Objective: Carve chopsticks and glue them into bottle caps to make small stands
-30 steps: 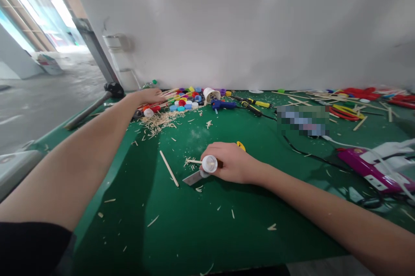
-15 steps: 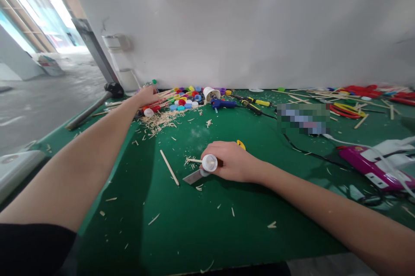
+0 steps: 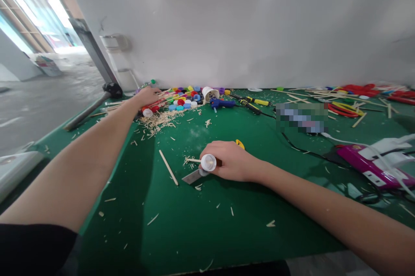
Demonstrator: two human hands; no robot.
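Note:
My right hand (image 3: 231, 161) rests on the green table (image 3: 201, 224), closed around a utility knife with a yellow handle end (image 3: 240, 143) and a bare blade (image 3: 192, 176). The same hand also pinches a white bottle cap (image 3: 208, 162) on a short wooden stick (image 3: 193, 160). My left hand (image 3: 147, 94) reaches far to the back left, into a heap of coloured bottle caps (image 3: 186, 99) and wooden sticks; its fingers curl on the sticks there. A loose wooden stick (image 3: 168, 167) lies between the two hands, amid wood shavings (image 3: 158, 119).
A tipped paper cup (image 3: 210, 93), a blue glue gun (image 3: 222, 103) and a yellow-black screwdriver (image 3: 254, 104) lie along the white back wall. A hammer (image 3: 94, 103) sticks off the left edge. A magenta and white tool (image 3: 372, 161) with cables sits right, and red and yellow pieces (image 3: 353, 99) lie far right.
My left hand has drawn back slightly to the left within the heap of sticks and caps. My right hand has stayed put with the knife and cap.

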